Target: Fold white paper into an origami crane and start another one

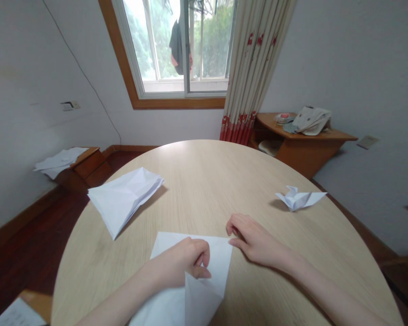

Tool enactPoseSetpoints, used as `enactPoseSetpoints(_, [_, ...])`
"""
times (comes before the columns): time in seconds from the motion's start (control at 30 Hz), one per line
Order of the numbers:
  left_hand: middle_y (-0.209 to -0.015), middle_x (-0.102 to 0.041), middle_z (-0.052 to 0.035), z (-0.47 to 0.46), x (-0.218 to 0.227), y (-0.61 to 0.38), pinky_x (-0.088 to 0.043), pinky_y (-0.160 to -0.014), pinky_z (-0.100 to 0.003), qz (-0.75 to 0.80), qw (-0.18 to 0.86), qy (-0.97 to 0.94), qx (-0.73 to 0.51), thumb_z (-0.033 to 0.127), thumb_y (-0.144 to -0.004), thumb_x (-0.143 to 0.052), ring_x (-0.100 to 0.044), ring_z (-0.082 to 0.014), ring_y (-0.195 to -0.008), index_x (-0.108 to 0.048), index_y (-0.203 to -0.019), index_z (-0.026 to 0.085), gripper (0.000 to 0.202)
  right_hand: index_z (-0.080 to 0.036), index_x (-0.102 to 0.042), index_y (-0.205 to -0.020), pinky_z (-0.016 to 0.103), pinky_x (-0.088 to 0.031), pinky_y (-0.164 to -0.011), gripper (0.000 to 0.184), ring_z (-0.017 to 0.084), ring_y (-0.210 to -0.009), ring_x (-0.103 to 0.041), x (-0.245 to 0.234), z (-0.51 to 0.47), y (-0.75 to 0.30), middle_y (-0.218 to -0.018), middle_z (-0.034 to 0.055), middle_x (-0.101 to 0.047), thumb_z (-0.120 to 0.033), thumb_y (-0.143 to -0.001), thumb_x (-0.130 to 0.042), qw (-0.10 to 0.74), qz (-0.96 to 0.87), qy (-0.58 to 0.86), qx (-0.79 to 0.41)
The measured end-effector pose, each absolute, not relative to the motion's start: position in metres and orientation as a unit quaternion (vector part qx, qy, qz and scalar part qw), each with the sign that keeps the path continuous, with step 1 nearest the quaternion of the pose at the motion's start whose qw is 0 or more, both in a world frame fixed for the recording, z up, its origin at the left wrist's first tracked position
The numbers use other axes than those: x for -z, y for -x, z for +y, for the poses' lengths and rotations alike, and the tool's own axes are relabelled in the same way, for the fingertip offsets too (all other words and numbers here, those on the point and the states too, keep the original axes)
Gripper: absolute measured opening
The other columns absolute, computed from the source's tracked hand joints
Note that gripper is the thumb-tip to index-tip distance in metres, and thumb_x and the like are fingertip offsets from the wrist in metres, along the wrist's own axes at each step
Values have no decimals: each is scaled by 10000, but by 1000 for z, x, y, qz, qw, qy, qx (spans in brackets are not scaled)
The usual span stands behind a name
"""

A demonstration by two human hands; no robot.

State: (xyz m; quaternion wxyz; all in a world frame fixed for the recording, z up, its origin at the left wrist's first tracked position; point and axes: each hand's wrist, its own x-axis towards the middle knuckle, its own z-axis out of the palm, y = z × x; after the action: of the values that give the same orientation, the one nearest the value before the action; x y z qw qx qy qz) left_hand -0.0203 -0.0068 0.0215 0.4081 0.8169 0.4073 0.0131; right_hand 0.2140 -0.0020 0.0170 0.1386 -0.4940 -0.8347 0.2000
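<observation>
A white sheet of paper (217, 253) lies on the round table in front of me, its near right part folded over into a flap (200, 299). My left hand (190, 258) rests on the sheet with its fingers curled and its thumb at the flap's top edge, gripping the paper there. Just beyond the sheet's far right corner is my right hand (250, 235); its fingers are bent, thumb and forefinger stand a little apart, and nothing shows between them. My left forearm hides part of the sheet.
A stack of folded white paper (129, 194) lies at the left of the table (211, 181). At the right stands a folded paper bird (297, 198). Behind are a window, a curtain (248, 68) and a corner desk (313, 149) with a cloth bag (312, 120).
</observation>
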Motion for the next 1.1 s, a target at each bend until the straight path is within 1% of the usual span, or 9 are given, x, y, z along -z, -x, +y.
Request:
enactPoseSetpoints(0.03, [-687,-492,64,-7,-22,21,-286,-567,-216,407,415,-814,-13,209,-746,-715,-432,-102,-645,-554,-750,183,163,-189,-496,-779,294,-350,-693,127,182,-772,-491,-18,-4,-213,-822,32,-586,-164,-818,-615,125,-842,491,-187])
enactPoseSetpoints(0.1, [-684,-484,65,-7,-24,21,-287,-557,-218,408,428,-806,-12,196,-742,-712,-421,-95,-622,-545,-738,179,168,-187,-491,-690,291,-326,-662,207,176,-727,-493,-19,-7,-211,-753,25,-588,-238,-843,-622,89,-854,483,-171])
enactPoseSetpoints(0.2, [-667,-470,70,-7,-27,20,-288,-548,-219,407,441,-800,-18,147,-723,-717,-411,-85,-598,-524,-704,171,195,-179,-516,-639,291,-315,-649,271,169,-697,-519,-19,-13,-208,-716,29,-615,-292,-866,-612,52,-865,471,-168])
enactPoseSetpoints(0.27, [-656,-467,70,-6,-28,20,-291,-546,-220,405,446,-798,-23,137,-715,-717,-408,-84,-590,-516,-693,170,206,-175,-545,-636,297,-318,-655,270,172,-698,-543,-19,-17,-206,-715,37,-641,-296,-870,-605,42,-873,458,-164])
enactPoseSetpoints(0.47, [-652,-472,68,-6,-22,23,-286,-524,-219,402,455,-794,-27,183,-723,-702,-413,-86,-579,-514,-705,177,189,-171,-626,-652,313,-333,-652,216,182,-676,-588,-22,-29,-194,-719,56,-695,-284,-836,-621,4,-894,417,-162])
enactPoseSetpoints(0.8, [-665,-471,58,-7,-21,24,-288,-539,-222,401,431,-808,-28,200,-733,-692,-421,-96,-605,-518,-713,179,177,-172,-692,-662,326,-359,-650,198,191,-626,-608,-26,-47,-177,-694,70,-718,-261,-818,-608,-59,-913,365,-176])
enactPoseSetpoints(0.9, [-662,-475,60,-8,-20,24,-285,-530,-222,401,430,-808,-32,204,-727,-702,-426,-95,-606,-516,-715,182,187,-174,-695,-666,328,-364,-650,195,197,-637,-613,-26,-48,-176,-699,72,-721,-263,-817,-610,-64,-911,367,-179])
enactPoseSetpoints(1.1, [-637,-466,58,-7,-18,26,-279,-515,-222,378,436,-815,-46,148,-725,-670,-408,-89,-567,-502,-693,177,173,-182,-692,-654,318,-349,-635,202,183,-617,-599,-26,-42,-182,-681,63,-716,-276,-816,-618,-44,-901,393,-177])
